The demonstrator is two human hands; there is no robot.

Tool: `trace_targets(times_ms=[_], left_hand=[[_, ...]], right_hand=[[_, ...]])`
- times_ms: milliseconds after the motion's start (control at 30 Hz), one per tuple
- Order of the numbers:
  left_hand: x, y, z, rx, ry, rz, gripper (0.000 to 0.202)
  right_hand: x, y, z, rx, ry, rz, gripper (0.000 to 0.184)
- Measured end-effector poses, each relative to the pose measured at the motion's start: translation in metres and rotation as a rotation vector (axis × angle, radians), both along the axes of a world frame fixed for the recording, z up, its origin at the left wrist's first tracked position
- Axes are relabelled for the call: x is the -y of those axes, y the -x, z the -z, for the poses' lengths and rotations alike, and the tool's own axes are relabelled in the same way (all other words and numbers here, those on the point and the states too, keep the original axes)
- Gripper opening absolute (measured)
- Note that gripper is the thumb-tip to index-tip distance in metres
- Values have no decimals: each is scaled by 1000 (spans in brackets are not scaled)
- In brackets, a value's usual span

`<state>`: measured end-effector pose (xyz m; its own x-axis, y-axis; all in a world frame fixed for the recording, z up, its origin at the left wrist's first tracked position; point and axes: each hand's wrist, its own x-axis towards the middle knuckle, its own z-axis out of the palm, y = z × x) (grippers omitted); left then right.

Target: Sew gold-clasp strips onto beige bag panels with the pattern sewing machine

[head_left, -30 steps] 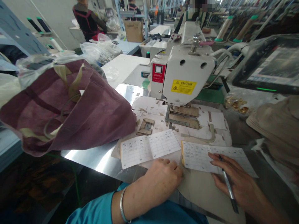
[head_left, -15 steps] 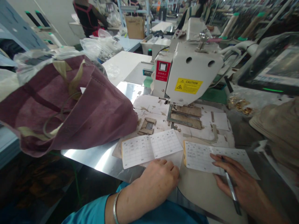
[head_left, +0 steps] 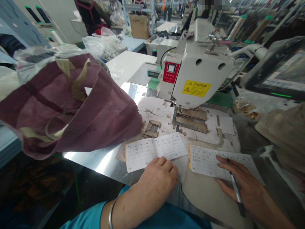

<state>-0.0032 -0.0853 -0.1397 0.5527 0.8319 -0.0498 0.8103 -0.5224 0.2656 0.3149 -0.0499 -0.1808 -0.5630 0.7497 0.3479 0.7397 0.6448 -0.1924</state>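
Lower right of the frame, the open white ruled paper booklet [head_left: 206,163] stretches sideways, nearer my right hand [head_left: 249,184] than my curled left hand [head_left: 158,178], whose hold I cannot tell, and reaches leftward past my right fingers [head_left: 224,166], which grasp a slim silver-and-black pen [head_left: 235,187].

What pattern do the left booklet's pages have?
Left booklet: grid lines on white, in the head view.
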Motion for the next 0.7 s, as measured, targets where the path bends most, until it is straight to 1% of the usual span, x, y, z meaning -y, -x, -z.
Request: trace_targets(times_ms=[167,300,400,533,700], left_hand=[[10,11,-5,10,14,-6,4],[13,12,-8,60,16,27,7],[13,11,-8,99,18,27,9],[14,12,-6,112,18,31,5],[15,14,-3,103,29,43,3]], right_hand=[[-2,1,1,11,20,14,30],[-5,9,-5,8,9,23,27],[-7,21,-13,-15,-9,13,25],[-8,41,-20,-32,-9,-43,24],[-6,62,-24,-16,70,-106,25]])
